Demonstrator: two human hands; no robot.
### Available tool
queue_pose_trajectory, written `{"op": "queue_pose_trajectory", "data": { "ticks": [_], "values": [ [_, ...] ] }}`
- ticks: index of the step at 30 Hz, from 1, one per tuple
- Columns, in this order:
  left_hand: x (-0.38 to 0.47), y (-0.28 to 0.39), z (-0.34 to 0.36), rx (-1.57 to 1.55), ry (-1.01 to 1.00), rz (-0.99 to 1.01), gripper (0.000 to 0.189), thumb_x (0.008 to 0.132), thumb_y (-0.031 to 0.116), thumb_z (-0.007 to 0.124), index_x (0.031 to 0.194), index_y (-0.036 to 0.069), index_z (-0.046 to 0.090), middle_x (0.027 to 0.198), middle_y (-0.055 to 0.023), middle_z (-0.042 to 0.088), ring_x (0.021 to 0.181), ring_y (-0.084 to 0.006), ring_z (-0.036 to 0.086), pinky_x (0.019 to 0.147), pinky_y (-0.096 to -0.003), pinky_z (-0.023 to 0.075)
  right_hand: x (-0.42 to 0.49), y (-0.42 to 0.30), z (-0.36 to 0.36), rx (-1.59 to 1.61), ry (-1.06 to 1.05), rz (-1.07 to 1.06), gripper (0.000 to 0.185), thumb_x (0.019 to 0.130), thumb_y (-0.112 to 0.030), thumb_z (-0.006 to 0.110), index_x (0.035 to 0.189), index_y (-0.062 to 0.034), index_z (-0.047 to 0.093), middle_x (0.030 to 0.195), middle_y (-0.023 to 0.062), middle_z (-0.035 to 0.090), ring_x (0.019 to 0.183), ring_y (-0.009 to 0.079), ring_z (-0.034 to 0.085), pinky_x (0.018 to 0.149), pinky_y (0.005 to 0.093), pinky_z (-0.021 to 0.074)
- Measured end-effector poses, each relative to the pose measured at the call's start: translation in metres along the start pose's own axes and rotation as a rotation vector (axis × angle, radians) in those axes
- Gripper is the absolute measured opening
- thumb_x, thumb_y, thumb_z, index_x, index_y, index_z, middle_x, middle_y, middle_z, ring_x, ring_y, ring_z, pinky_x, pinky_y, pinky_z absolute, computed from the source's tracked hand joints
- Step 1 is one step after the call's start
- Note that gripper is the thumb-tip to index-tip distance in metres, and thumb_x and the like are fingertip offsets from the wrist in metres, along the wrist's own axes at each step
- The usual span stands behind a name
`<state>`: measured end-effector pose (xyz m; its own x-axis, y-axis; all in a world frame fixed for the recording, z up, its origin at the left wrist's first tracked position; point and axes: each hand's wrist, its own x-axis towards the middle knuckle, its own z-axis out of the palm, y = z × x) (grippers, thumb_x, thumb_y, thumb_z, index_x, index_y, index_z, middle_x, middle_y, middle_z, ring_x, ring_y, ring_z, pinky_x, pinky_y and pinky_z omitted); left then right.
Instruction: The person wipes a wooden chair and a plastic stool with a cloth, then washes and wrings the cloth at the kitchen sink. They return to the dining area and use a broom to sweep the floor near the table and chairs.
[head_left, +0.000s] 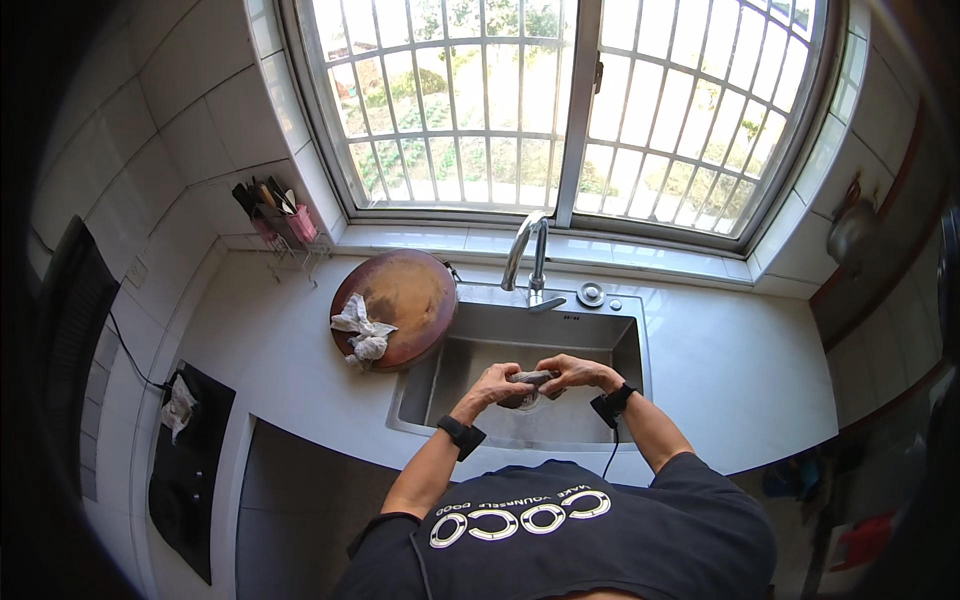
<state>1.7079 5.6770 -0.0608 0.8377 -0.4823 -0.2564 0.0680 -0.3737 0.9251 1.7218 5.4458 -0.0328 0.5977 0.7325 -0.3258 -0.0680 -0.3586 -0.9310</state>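
Note:
Over the stainless steel sink (480, 322), both my hands grip a small greyish cloth (534, 377). My left hand (496, 384) has its left end and my right hand (574, 373) its right end. Something dark shows under the cloth, too small to identify. The hands are close together above the drain. Behind them stands a chrome gooseneck faucet (537, 255) with its lever at the base. Each wrist wears a black band with a small box.
A round wooden cutting board (420, 300) with a crumpled white cloth (364, 330) overlaps the sink's left corner. A wire rack with a pink utensil holder (302, 223) stands back left. A black cooktop (187, 465) bears another cloth (178, 407). A drain stopper (591, 293) lies behind the sink.

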Motion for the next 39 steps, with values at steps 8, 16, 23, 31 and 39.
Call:
{"op": "queue_pose_trajectory", "data": {
  "ticks": [8,16,23,31,39],
  "values": [
    [0.006,-0.004,0.010,-1.010,0.149,-0.038,0.026,0.080,0.006,0.063,0.104,0.001,0.058,0.096,-0.0079,0.064,0.082,-0.0179,0.063,0.073,-0.0278,0.0522,0.001,0.043,-0.002,0.603,0.314,-0.056,0.024,0.086,-0.011,0.064,0.109,-0.0075,0.058,0.097,0.0057,0.062,0.087,0.0126,0.060,0.079,0.0278,0.0497],
    [0.047,-0.103,0.039,-1.413,0.297,-0.410,0.025,0.099,0.020,0.040,0.112,0.004,0.054,0.106,-0.0125,0.063,0.092,-0.0277,0.063,0.083,-0.0427,0.0529,0.058,0.041,0.065,-0.140,0.760,-0.133,0.031,0.086,-0.018,0.050,0.111,-0.0019,0.043,0.086,0.0218,0.063,0.086,0.0362,0.063,0.068,0.0465,0.0496],
    [0.036,-0.076,0.039,-1.374,0.456,-0.598,0.029,0.090,0.034,0.043,0.072,0.012,0.051,0.061,-0.0046,0.051,0.058,-0.0245,0.050,0.053,-0.0351,0.0432,0.053,-0.002,0.122,-0.589,0.731,-0.060,0.035,0.095,-0.039,0.042,0.102,-0.0042,0.045,0.074,0.0264,0.063,0.069,0.0433,0.063,0.060,0.0532,0.0488],
    [0.029,-0.046,0.063,-0.993,0.334,-0.465,0.035,0.094,0.038,0.044,0.073,0.012,0.051,0.062,-0.0039,0.050,0.063,-0.0222,0.051,0.058,-0.0356,0.0441,0.068,0.007,0.079,-0.603,0.934,0.228,0.034,0.094,-0.037,0.044,0.092,-0.0045,0.053,0.081,0.0245,0.065,0.076,0.0433,0.064,0.066,0.0544,0.0500],
    [0.041,-0.063,0.069,-1.334,0.389,-0.513,0.038,0.096,0.040,0.039,0.081,0.009,0.054,0.071,-0.0104,0.057,0.062,-0.0275,0.058,0.050,-0.0471,0.0484,0.068,0.014,0.088,-0.714,0.878,0.241,0.032,0.095,-0.035,0.041,0.098,-0.0049,0.052,0.080,0.0255,0.065,0.076,0.0431,0.064,0.068,0.0546,0.0501]
  ]
}}
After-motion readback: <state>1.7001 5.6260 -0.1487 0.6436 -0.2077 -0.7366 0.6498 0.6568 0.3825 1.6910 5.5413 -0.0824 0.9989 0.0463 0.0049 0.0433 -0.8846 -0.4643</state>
